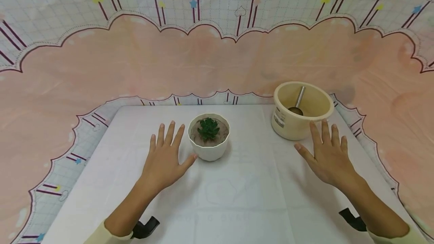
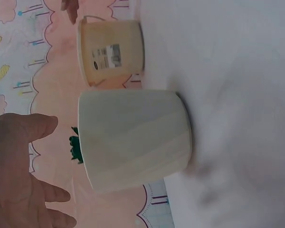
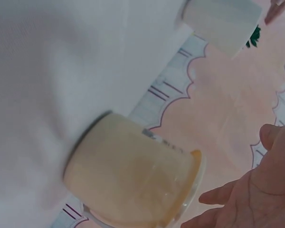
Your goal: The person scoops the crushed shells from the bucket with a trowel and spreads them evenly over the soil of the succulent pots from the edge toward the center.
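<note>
A white faceted pot (image 1: 210, 153) with a green succulent (image 1: 208, 128) in grey-brown soil stands upright near the middle of the table. My left hand (image 1: 164, 163) hovers at its left side, palm down with fingers spread, the thumb close to the pot's lower wall. To the right, a cream bucket (image 1: 291, 127) holds a metal scoop or spoon (image 1: 300, 99) whose handle leans up inside; its lower end is partly hidden. My right hand (image 1: 327, 157) is spread just in front of the bucket, fingertips overlapping its lower front wall in the head view. Neither hand holds anything.
A white cloth covers the table (image 1: 237, 195), its far edge just behind the pot and bucket. Behind and around hangs a pink and white patterned cloth (image 1: 210, 63). Dark straps (image 1: 145, 227) sit at both wrists. The bucket's side carries a printed label (image 2: 107, 56).
</note>
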The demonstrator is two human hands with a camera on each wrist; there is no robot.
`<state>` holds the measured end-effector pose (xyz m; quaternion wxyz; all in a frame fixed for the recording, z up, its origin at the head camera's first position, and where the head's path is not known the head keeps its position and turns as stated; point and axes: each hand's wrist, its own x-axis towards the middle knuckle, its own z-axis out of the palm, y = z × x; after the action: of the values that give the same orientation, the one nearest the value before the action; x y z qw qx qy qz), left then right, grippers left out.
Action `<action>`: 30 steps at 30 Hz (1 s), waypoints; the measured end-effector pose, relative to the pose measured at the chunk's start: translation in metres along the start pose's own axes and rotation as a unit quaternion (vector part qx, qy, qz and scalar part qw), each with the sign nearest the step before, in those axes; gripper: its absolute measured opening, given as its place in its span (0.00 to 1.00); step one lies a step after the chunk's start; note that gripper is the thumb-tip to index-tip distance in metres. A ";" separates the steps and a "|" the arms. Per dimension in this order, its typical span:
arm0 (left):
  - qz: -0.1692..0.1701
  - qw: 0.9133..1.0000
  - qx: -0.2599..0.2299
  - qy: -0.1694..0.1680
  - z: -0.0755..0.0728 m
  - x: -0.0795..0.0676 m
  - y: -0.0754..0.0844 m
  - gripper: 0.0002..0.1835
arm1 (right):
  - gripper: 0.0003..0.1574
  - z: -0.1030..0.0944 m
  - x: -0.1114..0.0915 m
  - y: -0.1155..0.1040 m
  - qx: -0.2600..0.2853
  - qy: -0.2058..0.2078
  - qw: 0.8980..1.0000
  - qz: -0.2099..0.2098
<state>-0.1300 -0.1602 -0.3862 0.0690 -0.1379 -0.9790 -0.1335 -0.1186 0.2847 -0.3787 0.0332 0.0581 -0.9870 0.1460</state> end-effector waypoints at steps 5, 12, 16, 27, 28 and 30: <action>0.021 1.000 -0.007 0.011 0.001 -0.004 0.010 0.51 | 0.58 0.001 -0.002 -0.003 0.004 0.009 1.000 -0.004; 0.053 0.998 -0.016 0.015 0.005 -0.009 0.027 0.51 | 0.56 0.001 -0.005 -0.009 0.014 0.039 0.999 -0.013; 0.070 0.997 -0.035 0.021 0.007 -0.010 0.038 0.50 | 0.55 0.001 -0.005 -0.013 0.011 0.051 0.998 -0.018; 0.125 0.985 -0.105 0.047 0.018 -0.005 0.069 0.45 | 0.51 -0.003 0.000 -0.022 0.030 0.070 0.997 -0.033; 0.130 0.984 -0.110 0.048 0.020 -0.004 0.073 0.45 | 0.50 -0.003 0.000 -0.023 0.033 0.074 0.996 -0.036; 0.140 0.981 -0.125 0.049 0.024 -0.003 0.079 0.43 | 0.48 -0.003 0.001 -0.024 0.035 0.085 0.995 -0.042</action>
<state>-0.1071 -0.0812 -0.3904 0.1175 -0.2744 -0.9209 -0.2507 -0.1169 0.2625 -0.3690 0.1207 0.0884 -0.9716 0.1833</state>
